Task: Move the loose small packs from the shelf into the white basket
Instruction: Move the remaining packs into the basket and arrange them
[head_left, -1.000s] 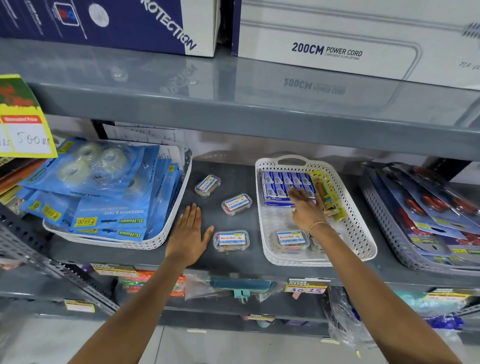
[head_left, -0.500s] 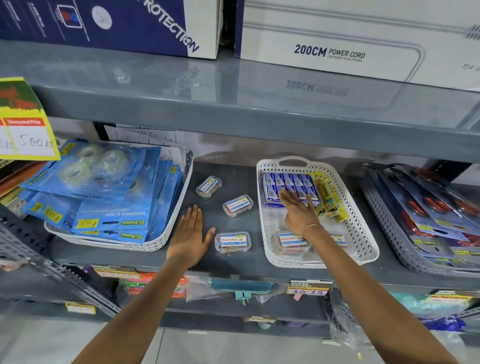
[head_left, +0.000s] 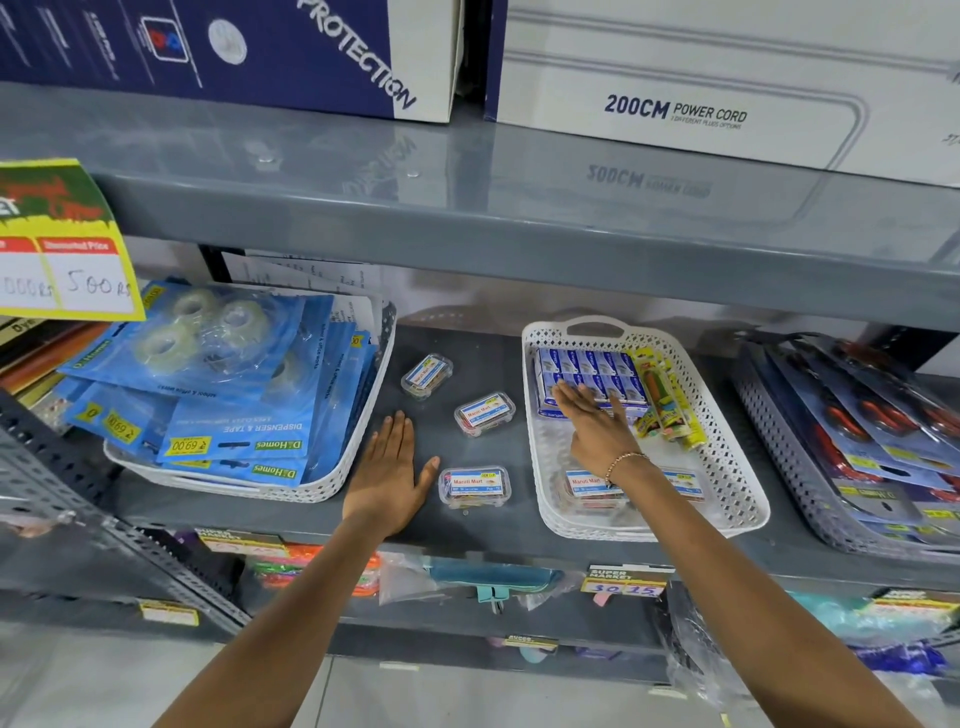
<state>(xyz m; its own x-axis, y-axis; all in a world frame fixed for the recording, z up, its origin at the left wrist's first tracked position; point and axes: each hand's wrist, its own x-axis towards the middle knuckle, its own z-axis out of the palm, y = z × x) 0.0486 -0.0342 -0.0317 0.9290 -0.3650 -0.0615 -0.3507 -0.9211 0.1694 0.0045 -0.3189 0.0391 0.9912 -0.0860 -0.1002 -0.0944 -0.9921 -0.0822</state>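
- The grey shelf (head_left: 498, 358) carried all task items and lay beneath an upper shelf bearing two large boxes (head_left: 675, 78).
- A left-hand basket (head_left: 358, 452) held blue tape-dispenser packs (head_left: 234, 415).
- The white basket (head_left: 737, 457) stood right of centre, handle at the far end. It contained a blue box block (head_left: 587, 366), a yellow blister pack (head_left: 670, 410) and two small packs (head_left: 589, 486) at its near end, partly hidden by the wrist.
- The right hand (head_left: 597, 428) was over the basket, palm down, fingers spread, holding nothing; contact with the blue boxes could not be confirmed.
- The left hand (head_left: 389, 470) lay flat on the shelf, fingers together, thumb out, empty.
- Three loose small packs remained on the shelf between the baskets: a far pack (head_left: 427, 375), a middle pack (head_left: 484, 413), and a near pack (head_left: 474, 486) just beside the left thumb.
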